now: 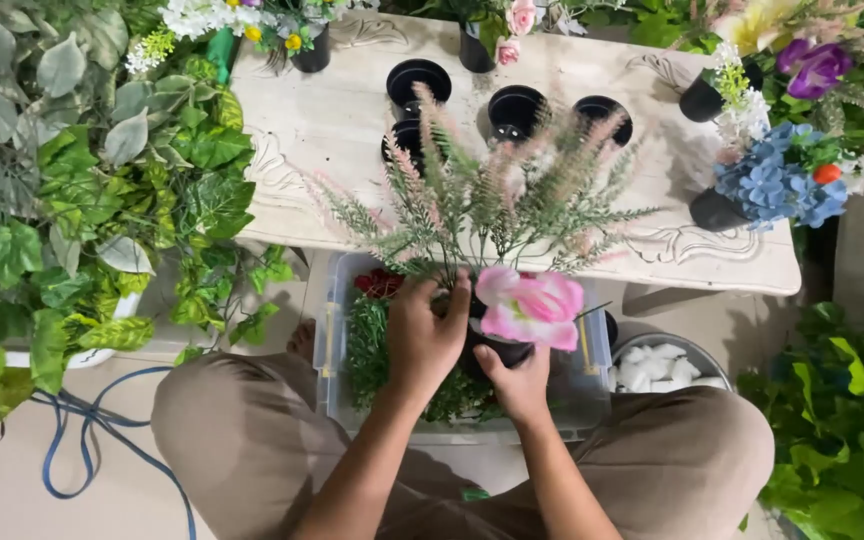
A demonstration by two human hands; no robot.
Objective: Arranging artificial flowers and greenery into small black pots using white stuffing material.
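My right hand grips a small black pot from below, over a clear plastic bin. A pink artificial flower and feathery green-and-pink sprigs stand up out of the pot. My left hand presses on the pot's top at the base of the stems, fingers curled around them. The pot's mouth is hidden by my left hand and the flower.
A low whitewashed table behind holds several empty black pots and filled ones with blue flowers. The bin holds green and red foliage. A metal bowl of white stones sits right. Leafy plants crowd the left; a blue cord lies on the floor.
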